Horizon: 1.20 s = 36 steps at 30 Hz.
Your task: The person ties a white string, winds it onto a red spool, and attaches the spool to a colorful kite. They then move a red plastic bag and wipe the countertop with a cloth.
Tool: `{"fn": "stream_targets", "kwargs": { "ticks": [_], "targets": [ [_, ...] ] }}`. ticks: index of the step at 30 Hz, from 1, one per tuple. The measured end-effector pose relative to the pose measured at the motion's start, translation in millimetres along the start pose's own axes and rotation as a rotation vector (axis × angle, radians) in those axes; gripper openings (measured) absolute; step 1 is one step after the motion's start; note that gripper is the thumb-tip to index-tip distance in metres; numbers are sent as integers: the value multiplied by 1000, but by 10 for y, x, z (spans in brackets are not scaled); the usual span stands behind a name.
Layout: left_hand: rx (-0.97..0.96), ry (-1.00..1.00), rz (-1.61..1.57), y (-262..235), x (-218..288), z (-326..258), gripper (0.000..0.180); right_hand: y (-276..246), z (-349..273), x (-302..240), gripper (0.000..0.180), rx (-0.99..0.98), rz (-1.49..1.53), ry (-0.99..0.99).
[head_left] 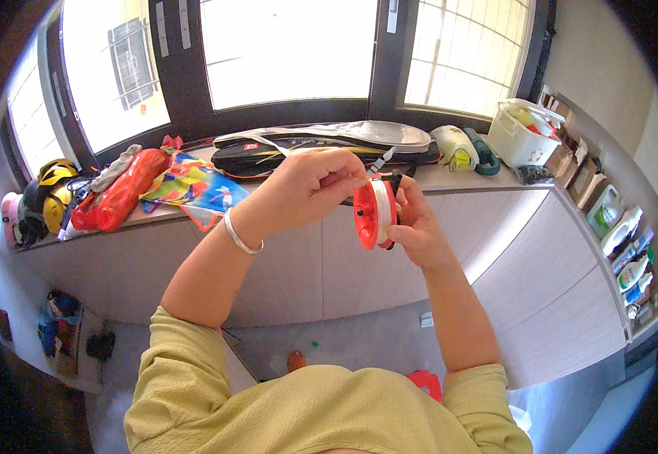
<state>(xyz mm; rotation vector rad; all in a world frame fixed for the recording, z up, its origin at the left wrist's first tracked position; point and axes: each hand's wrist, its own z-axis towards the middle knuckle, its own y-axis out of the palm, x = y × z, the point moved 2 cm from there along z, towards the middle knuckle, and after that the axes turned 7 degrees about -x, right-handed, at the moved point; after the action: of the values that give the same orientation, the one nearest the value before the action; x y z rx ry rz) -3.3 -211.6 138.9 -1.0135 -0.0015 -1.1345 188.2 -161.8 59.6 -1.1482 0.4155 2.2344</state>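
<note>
Left hand (306, 185), right hand (422, 233) flank red reel (366, 221).

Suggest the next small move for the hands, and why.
I'd probably ease the left hand slightly away from the red reel, checking for a loose end: its fingertips are at the reel's upper edge, white line is wound on it, and the right hand steadies it. Whether they pinch line is unclear.
</note>
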Motion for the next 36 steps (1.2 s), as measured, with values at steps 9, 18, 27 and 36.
{"fn": "stream_targets", "kwargs": {
  "ticks": [9,18,27,36],
  "targets": [
    [29,12,-36,77,-62,71,8,-60,-37,5,71,14,40,69],
    [-73,-72,-227,129,-120,79,9,-73,-94,0,100,33,-179,13],
    [-235,86,-152,174,-40,43,8,-144,-143,21,103,29,-390,-71],
    [-270,91,-105,163,-36,-17,7,-69,-224,-169,96,21,-965,-240]
  ]
}}
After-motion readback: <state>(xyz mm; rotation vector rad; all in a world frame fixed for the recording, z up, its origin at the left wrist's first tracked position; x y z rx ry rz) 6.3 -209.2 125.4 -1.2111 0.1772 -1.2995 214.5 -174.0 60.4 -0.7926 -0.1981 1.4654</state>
